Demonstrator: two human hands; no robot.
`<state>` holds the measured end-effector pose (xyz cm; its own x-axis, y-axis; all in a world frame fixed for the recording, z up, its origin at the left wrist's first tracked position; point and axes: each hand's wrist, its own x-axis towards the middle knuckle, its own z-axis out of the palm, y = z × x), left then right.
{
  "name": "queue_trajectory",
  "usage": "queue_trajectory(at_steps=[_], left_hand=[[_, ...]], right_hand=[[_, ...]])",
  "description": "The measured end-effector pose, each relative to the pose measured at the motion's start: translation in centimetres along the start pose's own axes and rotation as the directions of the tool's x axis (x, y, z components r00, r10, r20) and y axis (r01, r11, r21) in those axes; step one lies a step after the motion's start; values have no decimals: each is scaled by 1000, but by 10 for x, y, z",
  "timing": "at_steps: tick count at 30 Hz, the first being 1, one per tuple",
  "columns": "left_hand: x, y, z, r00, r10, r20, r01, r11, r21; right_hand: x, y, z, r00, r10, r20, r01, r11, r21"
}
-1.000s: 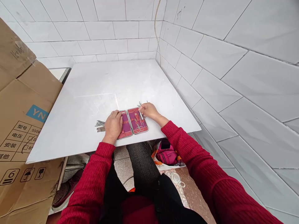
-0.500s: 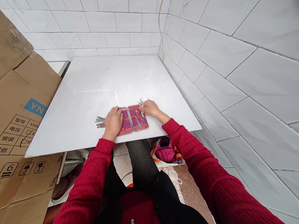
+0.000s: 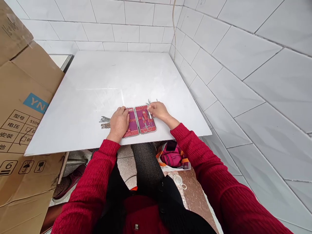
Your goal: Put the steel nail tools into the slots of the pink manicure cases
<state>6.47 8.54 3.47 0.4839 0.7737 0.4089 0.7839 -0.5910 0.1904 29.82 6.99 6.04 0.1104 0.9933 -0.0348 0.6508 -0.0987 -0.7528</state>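
Two walls of pale tile meet behind a broad white tabletop, whose far right corner sits close to where they join. Along its left edge stands a big brown cardboard box, and under the near edge, to the right, I can see a bag stuffed with something pink. Just in from the near edge, right of its middle, a red and purple case lies open like a book, its long axis and hinge running toward the far edge, the far end leaning slightly left. Over the left half of the case rests the person's left hand, fingers close together and pointing toward the far edge; whether they grip it I can't tell. The right hand has its fingertips drawn narrow at the case's far right corner, and I can't make out what they hold. Small scissors lie in the right half, loops toward the near edge, blades away. Slim metal tools lie just left of the left hand; other metal tips poke out beyond the right.
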Motion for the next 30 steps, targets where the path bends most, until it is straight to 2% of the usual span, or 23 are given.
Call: queue_trajectory(at_steps=[4,12,17,22,28,30], left_hand=[[0,0,1,1000,1,5,-1,1000,-9],[0,0,2,1000,1,11,-2,1000,21],[-1,3,-2,999,-16,27,14,998,60],[-1,4,-4,999,-30,42,28,999,46],[-1,4,-3,999,-29,42,26,998,58],[-1,4,-3,999,-28,40,26,998,56]], right_hand=[[2,0,1,999,9,49,-6,999,-54],[2,10,4,998,56,11,-57,993,100],[5,9,5,999,48,-6,-47,993,107],[1,4,2,999,33,36,-34,999,23],[0,-13,-2,998,24,56,-8,964,-267],[1,-18,-2,999,-3,40,15,950,-313]])
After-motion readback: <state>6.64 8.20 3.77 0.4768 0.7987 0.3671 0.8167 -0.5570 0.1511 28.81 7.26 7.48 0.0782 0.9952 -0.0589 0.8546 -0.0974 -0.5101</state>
